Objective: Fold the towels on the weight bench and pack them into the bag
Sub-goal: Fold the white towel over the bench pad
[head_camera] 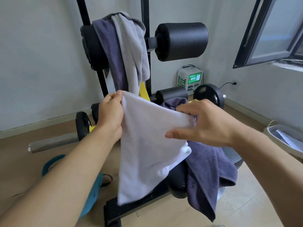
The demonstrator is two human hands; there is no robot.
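Observation:
I hold a white towel [144,153] up in the air over the weight bench [177,179]. My left hand [109,113] pinches its upper left corner. My right hand [203,123] grips the upper right edge, thumb out in front of the cloth. The towel hangs down to a point near the bench's foot. A dark purple-grey towel [211,167] lies crumpled on the bench seat and spills over its right side. Two more towels, a dark purple one [113,51] and a light grey one [131,46], hang over the left foam roller. A teal bag [91,195] lies on the floor, mostly hidden by my left arm.
The black bench frame [113,208] stands on the floor below the towel. A barbell with plates [211,95] lies behind the bench. A foam roller [182,40] sticks out at upper right. A white basket [285,138] stands at the right wall, a green-and-white charging box [190,79] in the corner.

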